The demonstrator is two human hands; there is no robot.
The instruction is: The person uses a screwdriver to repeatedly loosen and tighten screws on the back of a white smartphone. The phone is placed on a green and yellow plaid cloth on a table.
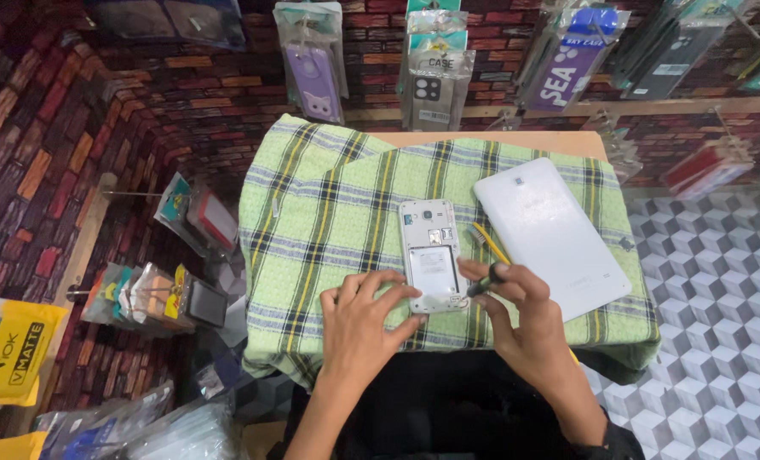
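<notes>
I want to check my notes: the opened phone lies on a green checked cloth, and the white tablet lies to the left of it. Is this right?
Not quite. In the head view the tablet lies to the right of the phone, not the left. Both lie on the green checked cloth.

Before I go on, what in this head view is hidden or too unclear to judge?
- Screwdriver tip: head view, covered by right hand at the opened phone's lower corner.
- Phone's bottom edge: under left hand fingers.
- Phone's screws: too small.
- White tablet screen: face down.
</notes>
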